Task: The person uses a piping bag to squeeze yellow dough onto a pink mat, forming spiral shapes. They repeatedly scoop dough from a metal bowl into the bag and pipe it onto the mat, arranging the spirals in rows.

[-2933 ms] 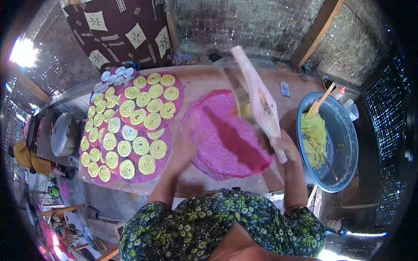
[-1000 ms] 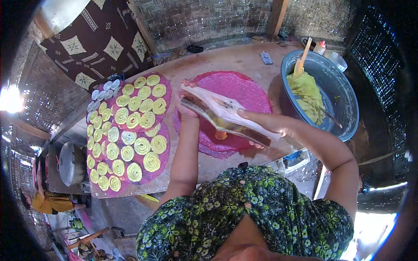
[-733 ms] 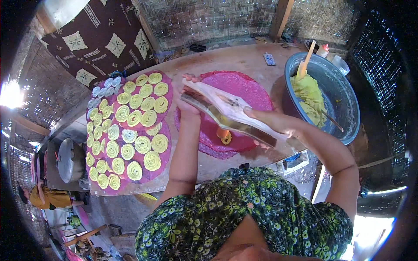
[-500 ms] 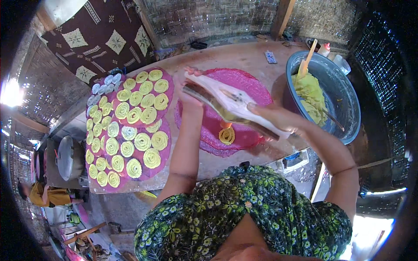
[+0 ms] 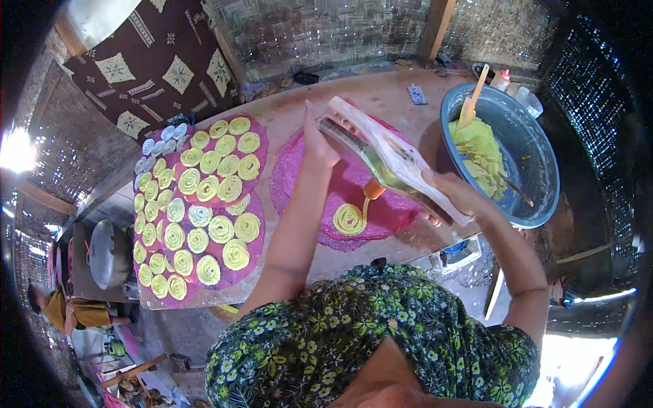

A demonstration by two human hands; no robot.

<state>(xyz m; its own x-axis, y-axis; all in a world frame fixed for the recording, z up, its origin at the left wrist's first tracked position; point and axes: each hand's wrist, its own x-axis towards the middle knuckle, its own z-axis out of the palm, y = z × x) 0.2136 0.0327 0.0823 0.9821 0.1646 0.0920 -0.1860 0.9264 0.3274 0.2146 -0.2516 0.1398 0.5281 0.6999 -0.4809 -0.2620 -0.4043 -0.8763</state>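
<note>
Both my hands grip a long wooden dough press (image 5: 401,153), held tilted above a round pink sheet (image 5: 299,197). My left hand (image 5: 322,141) closes on its far left end, palm against the side and some fingers hidden behind the wood. At the near right end, my right hand (image 5: 452,192) is wrapped around it, thumb on top. From an orange nozzle (image 5: 373,189) under the press's middle, a strand of yellow dough runs down to a coiled dough spiral (image 5: 349,219) on the pink sheet.
Left on the table, rows of yellow dough spirals (image 5: 221,229) and a few whitish ones lie on pink sheets. A blue-grey basin (image 5: 542,153) with yellow dough (image 5: 479,146) and a spatula (image 5: 474,98) stands at right. Far left, a person (image 5: 85,311) is near a large pan (image 5: 109,253).
The press and both hands have shifted slightly right and nearer. The dough coil beneath has grown wider, and a strand now links it to the nozzle.
</note>
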